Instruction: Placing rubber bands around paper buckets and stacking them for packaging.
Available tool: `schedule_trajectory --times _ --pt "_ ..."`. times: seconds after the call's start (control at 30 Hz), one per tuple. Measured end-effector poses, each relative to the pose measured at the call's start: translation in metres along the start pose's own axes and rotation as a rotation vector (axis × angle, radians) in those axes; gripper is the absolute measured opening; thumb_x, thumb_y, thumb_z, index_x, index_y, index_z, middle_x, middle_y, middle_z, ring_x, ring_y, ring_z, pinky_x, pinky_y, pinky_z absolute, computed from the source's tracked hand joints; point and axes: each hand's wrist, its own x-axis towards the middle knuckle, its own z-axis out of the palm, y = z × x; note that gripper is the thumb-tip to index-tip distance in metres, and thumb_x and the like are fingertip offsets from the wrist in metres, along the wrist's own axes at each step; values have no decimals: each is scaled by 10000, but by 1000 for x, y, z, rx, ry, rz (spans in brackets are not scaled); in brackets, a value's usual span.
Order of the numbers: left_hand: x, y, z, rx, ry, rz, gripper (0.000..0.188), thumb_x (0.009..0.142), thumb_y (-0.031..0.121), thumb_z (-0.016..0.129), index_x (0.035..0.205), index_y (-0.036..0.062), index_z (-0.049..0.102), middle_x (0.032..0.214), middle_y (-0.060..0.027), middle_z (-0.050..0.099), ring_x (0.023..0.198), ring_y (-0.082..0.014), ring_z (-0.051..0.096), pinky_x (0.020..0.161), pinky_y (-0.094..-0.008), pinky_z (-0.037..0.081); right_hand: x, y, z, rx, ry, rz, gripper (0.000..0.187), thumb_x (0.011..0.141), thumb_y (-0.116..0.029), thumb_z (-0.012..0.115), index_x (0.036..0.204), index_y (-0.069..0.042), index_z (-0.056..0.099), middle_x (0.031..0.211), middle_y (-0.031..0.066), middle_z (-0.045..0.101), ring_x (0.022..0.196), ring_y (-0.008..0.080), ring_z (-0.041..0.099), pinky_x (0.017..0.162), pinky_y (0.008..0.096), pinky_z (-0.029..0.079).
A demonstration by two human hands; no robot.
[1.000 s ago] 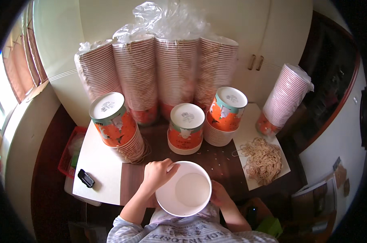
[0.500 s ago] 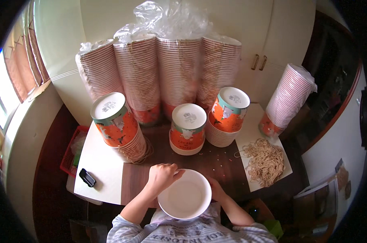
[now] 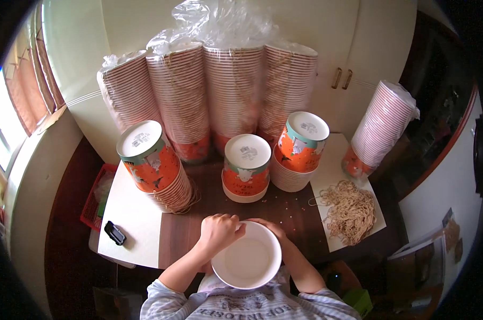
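Observation:
A white-lined paper bucket (image 3: 246, 261) is held at my lap, its open mouth tipped up toward me. Curled into a fist, my left hand (image 3: 220, 234) sits over the rim's upper left with the thumb inward; whatever it pinches is hidden. My right hand (image 3: 273, 229) grips the bucket's far right side, fingers along the rim. Just beyond stands an upside-down orange and green paper bucket (image 3: 245, 181) in another bucket's white rim. Similar upturned buckets top a left stack (image 3: 155, 165) and a right stack (image 3: 300, 146).
Tall plastic-wrapped bucket stacks (image 3: 233, 90) line the table's back, with another wrapped stack (image 3: 383, 125) at the right. Tan cords (image 3: 351, 213) lie heaped on the right white panel. A small black object (image 3: 114, 233) rests at the left, near a red basket (image 3: 92, 205).
My right hand has slid up from the bucket's right side onto its far rim. My left hand and the bucket have shifted slightly right.

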Motion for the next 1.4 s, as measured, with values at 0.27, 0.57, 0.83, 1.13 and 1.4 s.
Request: schedule_trajectory --times 0.27,0.57,0.83,1.13,1.4 --pt "0 7 7 -1 15 2 239 718 296 586 628 75 573 582 -65 576 564 -222 591 490 -335 475 10 9 -15 -265 147 64 265 875 -166 430 1097 -31 488 1063 113 541 955 183 542 852 334 441" --pt "-1 8 11 -12 39 6 256 749 303 571 642 72 553 602 -76 579 578 -231 591 486 -348 471 -6 18 -57 -442 329 -315 232 834 -190 536 1006 -34 552 1040 67 556 874 162 552 766 281 445" --pt "-5 1 -2 42 -176 -184 178 766 260 530 852 105 551 553 -120 572 524 -291 589 495 -394 478 -57 -41 -155 -1766 1048 -306 172 710 -132 631 863 -73 578 912 99 547 886 294 514 768 403 409" --pt "-20 2 -23 -105 -62 -180 370 751 244 559 1075 76 503 607 -119 581 558 -284 588 503 -386 479 -51 -73 -149 -1788 831 -343 108 757 -160 613 798 -73 563 826 85 556 876 265 511 770 379 405" --pt "10 3 -26 -488 147 51 186 732 129 610 896 40 602 747 -92 562 672 -242 567 581 -331 465 -34 -147 -27 -647 428 -496 76 846 -119 550 843 -46 530 773 6 560 729 88 531 698 219 431"
